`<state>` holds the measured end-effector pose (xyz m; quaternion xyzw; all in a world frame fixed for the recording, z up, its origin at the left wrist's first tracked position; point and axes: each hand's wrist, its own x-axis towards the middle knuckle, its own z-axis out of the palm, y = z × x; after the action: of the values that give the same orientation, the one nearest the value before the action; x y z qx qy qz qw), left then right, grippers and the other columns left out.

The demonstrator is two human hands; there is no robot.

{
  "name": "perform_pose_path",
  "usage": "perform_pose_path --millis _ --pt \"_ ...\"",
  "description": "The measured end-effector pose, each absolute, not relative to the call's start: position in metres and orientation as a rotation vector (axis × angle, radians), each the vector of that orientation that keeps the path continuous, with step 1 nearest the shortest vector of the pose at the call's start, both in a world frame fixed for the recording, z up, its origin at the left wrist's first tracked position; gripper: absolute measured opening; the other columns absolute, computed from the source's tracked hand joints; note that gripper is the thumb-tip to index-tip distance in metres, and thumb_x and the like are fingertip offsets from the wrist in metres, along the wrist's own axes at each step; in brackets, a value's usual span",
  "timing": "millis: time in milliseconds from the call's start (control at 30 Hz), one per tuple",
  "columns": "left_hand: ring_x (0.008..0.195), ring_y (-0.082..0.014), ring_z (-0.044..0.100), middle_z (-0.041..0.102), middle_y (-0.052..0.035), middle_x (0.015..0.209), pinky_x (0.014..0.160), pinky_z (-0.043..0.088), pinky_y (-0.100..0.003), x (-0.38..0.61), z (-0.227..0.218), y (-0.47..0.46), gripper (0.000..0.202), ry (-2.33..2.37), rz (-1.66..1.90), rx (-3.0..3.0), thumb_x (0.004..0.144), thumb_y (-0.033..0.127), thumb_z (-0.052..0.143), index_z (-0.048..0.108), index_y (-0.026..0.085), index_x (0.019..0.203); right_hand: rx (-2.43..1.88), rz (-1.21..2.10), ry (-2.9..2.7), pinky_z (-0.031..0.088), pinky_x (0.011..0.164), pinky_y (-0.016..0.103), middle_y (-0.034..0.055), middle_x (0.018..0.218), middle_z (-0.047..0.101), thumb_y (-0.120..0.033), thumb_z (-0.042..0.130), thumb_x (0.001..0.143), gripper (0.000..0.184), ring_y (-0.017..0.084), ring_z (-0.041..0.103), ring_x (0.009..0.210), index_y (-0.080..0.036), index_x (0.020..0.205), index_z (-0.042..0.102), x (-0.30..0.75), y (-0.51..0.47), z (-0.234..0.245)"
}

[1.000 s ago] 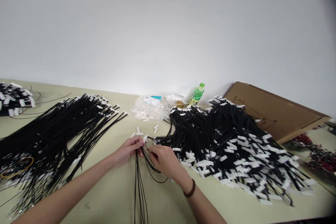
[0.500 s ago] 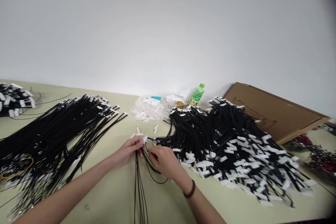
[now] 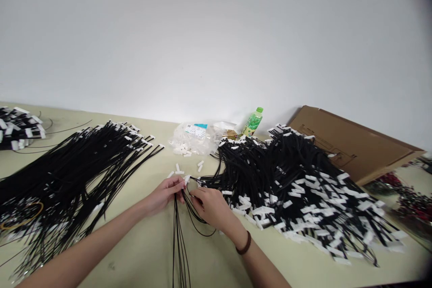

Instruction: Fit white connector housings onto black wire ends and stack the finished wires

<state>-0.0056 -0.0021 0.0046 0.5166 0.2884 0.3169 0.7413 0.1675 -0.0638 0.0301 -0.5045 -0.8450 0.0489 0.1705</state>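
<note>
Between the thumb and fingers of my left hand [image 3: 169, 192] is a small white connector [image 3: 186, 180]. Several thin black wires [image 3: 178, 238] hang down below it toward the table's front edge. My right hand [image 3: 211, 207] is closed just to the right, its fingertips pinching black wires [image 3: 193, 210] that bend in a loop under the hand. The exact ends in the right fingers are hidden. Loose white connectors [image 3: 178, 171] lie on the table just beyond my left hand.
A large pile of black wires with white connectors [image 3: 290, 184] lies on the right, another bundle [image 3: 77, 166] on the left. Behind stand a clear plastic bag of white connectors [image 3: 194, 137] and a green bottle [image 3: 253, 122]. A cardboard box [image 3: 347, 144] leans at the back right.
</note>
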Motion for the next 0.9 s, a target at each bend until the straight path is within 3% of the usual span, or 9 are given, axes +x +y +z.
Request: perform_pose_path --millis 900 --pt "0.054 -0.0122 0.053 0.049 0.003 0.063 0.056 0.038 -0.026 -0.0054 0.0054 -0.0029 0.022 0.64 0.673 1.159 0.077 0.036 0.055 0.05 0.015 0.07 -1.426 0.066 -2.456 0.026 0.053 0.023 -0.0004 0.07 0.057 -0.014 0.044 0.082 0.011 0.013 0.054 0.066 -0.018 0.078 0.053 0.1654 -0.0643 0.0292"
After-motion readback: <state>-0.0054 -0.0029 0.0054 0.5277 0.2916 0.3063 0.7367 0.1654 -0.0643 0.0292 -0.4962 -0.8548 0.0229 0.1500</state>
